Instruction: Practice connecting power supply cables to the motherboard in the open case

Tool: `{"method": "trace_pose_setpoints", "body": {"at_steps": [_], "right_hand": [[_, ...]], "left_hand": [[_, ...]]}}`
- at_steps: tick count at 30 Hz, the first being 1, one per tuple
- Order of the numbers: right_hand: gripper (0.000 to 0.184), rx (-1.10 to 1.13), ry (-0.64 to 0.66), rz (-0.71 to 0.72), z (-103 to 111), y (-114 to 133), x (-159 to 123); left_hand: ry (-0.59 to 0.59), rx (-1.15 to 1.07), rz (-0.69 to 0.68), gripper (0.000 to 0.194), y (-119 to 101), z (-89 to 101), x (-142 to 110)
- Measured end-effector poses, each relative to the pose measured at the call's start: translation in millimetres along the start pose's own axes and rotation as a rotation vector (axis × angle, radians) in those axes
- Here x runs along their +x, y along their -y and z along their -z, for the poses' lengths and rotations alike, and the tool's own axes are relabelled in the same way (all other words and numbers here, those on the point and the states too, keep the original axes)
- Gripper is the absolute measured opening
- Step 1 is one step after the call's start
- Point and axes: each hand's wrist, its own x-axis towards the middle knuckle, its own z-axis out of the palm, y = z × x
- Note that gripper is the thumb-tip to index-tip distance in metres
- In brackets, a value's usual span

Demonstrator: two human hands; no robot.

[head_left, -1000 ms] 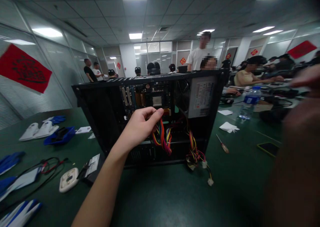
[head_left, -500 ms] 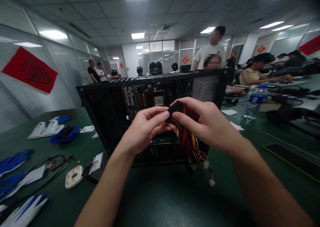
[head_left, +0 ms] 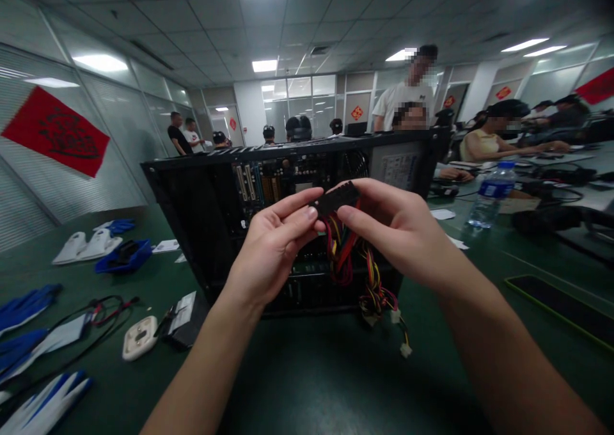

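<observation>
Between both hands is a long black power connector (head_left: 336,199), its bundle of coloured wires (head_left: 341,246) hanging below it. My left hand (head_left: 275,240) pinches the connector's left end with thumb and fingers. At its right end, my right hand (head_left: 400,230) grips it, thumb in front and fingers behind. Behind them the open computer case (head_left: 185,214) stands on the table, showing a motherboard with card slots (head_left: 249,182) and a power supply (head_left: 394,166) at upper right. More cables with small white plugs (head_left: 405,350) dangle at the case's lower right.
On the green table (head_left: 297,377) at left lie blue-and-white gloves (head_left: 48,400), a blue tray (head_left: 123,259), a black box (head_left: 185,320) and a pale square object (head_left: 140,338). To the right are a water bottle (head_left: 492,195) and a dark mat (head_left: 566,307). Other people sit and stand beyond.
The connector has been turned and raised slightly, so more of its length shows between my hands. Its wires now hang further left, apart from the other cables.
</observation>
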Motion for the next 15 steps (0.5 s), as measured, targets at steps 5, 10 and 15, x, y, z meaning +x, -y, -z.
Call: {"method": "trace_pose_setpoints", "body": {"at_steps": [5, 10, 15], "right_hand": [[0.028, 0.118, 0.015, -0.004, 0, 3, 1], [0.033, 0.085, -0.065, -0.024, -5, 6, -1], [0.046, 0.06, -0.2, -0.007, -13, 12, -6]], "left_hand": [[-0.019, 0.081, -0.099, 0.03, -4, -4.7, -6], [-0.044, 0.294, -0.155, 0.043, -2, -15.2, -15], [-0.072, 0.434, -0.144, 0.054, -1, -26.3, -26]]}}
